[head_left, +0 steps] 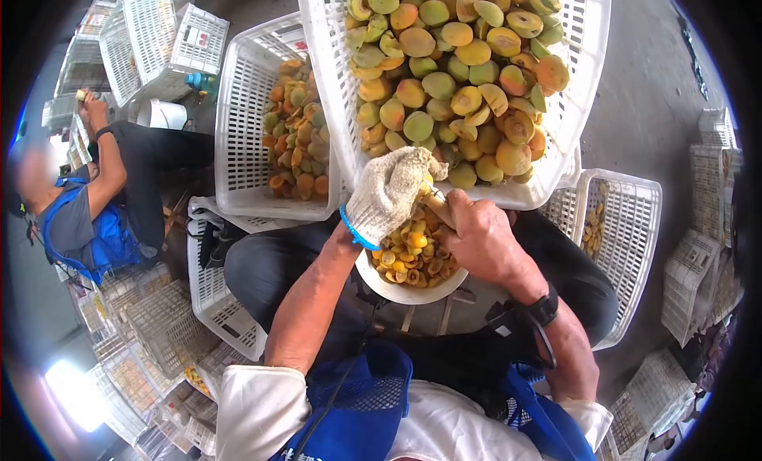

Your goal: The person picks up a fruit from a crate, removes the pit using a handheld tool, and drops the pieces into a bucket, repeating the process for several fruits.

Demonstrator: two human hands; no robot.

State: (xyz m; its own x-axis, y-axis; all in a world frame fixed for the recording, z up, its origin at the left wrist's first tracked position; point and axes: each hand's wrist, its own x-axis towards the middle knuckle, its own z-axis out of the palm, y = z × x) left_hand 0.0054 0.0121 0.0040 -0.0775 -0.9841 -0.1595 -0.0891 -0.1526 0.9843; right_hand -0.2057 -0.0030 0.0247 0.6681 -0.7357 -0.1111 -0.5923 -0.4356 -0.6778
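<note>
Left fingers (390, 188) pinch fruit (429, 180), right fingers (484, 232) grip handle (439, 208); bowl (414, 297) beneath, heaped crate (327, 72) ahead.

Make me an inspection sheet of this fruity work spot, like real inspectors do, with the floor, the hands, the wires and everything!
Surface: grey floor, dark bits at upper right.
Job's things: big white crate of green-orange fruit; white bowl of yellow pieces between the knees.
Clutter: crate stacks around; white bucket.
Hands: left hand, gloved, pinches a yellow piece; right hand, bare, grips a light-brown handle, its tip hidden.
Cables: thin dark cord across the blue vest.
Surroundings: another person sits at left.
</note>
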